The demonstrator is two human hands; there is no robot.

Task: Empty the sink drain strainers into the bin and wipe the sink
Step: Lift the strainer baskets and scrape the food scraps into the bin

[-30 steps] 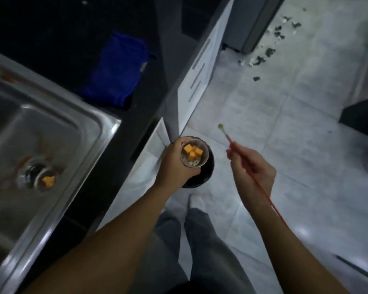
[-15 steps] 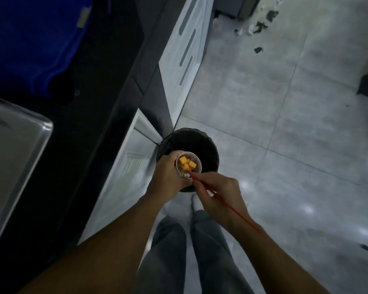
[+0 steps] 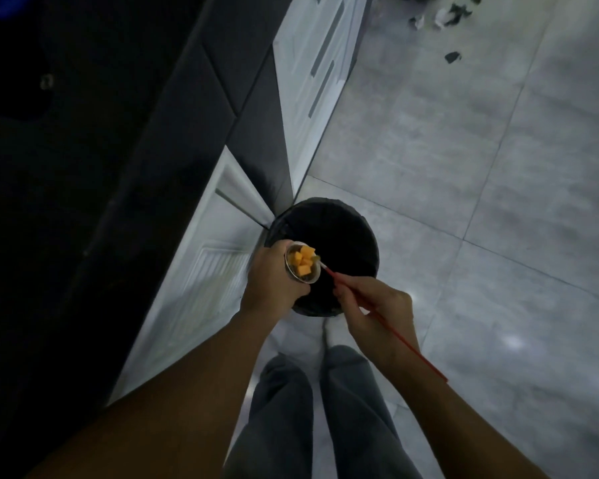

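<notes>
My left hand (image 3: pixel 274 278) grips a small round metal drain strainer (image 3: pixel 303 266), tilted toward the right, with several orange food cubes (image 3: pixel 301 262) inside. It hangs over the left rim of a round black bin (image 3: pixel 346 236) that stands on the floor. My right hand (image 3: pixel 374 309) holds a thin red stick (image 3: pixel 388 326); its pale tip touches the strainer's right edge beside the cubes. The sink is out of view.
A dark counter (image 3: pixel 83 167) fills the left side, with white cabinet doors (image 3: pixel 204 278) below it right beside the bin. Grey floor tiles (image 3: pixel 481 167) spread to the right. Dark scraps (image 3: pixel 452 57) lie on the floor at the top. My legs (image 3: pixel 325 409) stand just behind the bin.
The view has swung from the sink and blue cloth down to the bin. My right hand brought the stick's tip into the strainer, and the strainer moved lower over the bin.
</notes>
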